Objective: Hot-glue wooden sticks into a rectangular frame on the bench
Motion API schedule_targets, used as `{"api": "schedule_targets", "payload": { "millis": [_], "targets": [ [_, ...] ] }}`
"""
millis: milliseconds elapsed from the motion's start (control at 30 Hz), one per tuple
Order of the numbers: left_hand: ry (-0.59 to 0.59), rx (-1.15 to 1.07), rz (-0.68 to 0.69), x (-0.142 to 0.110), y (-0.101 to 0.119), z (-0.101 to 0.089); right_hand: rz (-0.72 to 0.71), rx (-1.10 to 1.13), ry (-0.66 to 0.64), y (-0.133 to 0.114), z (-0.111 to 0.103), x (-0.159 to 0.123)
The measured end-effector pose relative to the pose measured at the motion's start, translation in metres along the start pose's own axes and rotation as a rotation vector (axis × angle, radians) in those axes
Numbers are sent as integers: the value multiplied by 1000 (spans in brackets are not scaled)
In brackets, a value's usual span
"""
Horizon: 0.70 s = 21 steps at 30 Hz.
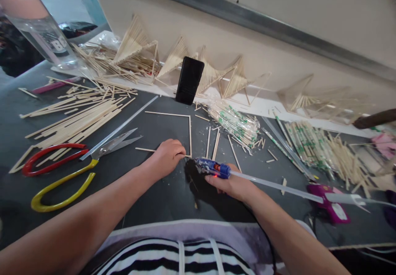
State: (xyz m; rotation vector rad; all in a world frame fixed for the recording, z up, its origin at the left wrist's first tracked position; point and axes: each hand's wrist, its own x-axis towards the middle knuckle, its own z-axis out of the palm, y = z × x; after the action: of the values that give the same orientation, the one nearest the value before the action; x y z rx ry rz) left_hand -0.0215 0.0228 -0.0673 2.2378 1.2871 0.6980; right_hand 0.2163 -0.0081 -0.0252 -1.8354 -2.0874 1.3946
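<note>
Now the left hand pinches the stick frame's near corner, while the right hand grips the glue gun, nozzle pointing left at that joint.

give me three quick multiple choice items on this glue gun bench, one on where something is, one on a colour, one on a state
1. Where does the black phone stand?
A. Propped against the wall behind the stick frame
B. Flat beside the scissors
C. On the person's lap

2. What colours are the two handles of the scissors?
A. Both blue
B. Red and yellow
C. Black and white

3. What is the state of the right hand?
A. Open and flat on the table
B. Closed around the blue glue gun
C. Resting on the phone

Answers:
1. A, the phone leans upright at the wall, beyond the stick frame.
2. B, one loop is red, the other yellow.
3. B, the right hand grips the glue gun, whose nozzle points toward the left hand at the frame's corner.
</note>
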Motion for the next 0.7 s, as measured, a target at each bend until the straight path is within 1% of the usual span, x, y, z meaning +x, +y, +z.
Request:
{"api": "schedule_targets", "payload": {
  "millis": [133, 233, 333, 500, 600, 700],
  "targets": [
    [15, -1, 20, -1, -1, 1, -80, 22, 6, -1, -2, 3],
    [20, -2, 29, -1, -2, 2, -105, 42, -22, -2, -3, 6],
    [21, 1, 29, -1, -2, 2, -97, 64, -32, -5, -4, 9],
    [21, 4, 38, -1, -1, 1, -76, 34, 0, -8, -2, 13],
    [26, 7, 44, -1, -1, 0, -46, 3, 11, -8, -2, 11],
    [35, 6, 45, -1, -1, 1, -59, 0, 11, -5, -3, 7]
  ]
}}
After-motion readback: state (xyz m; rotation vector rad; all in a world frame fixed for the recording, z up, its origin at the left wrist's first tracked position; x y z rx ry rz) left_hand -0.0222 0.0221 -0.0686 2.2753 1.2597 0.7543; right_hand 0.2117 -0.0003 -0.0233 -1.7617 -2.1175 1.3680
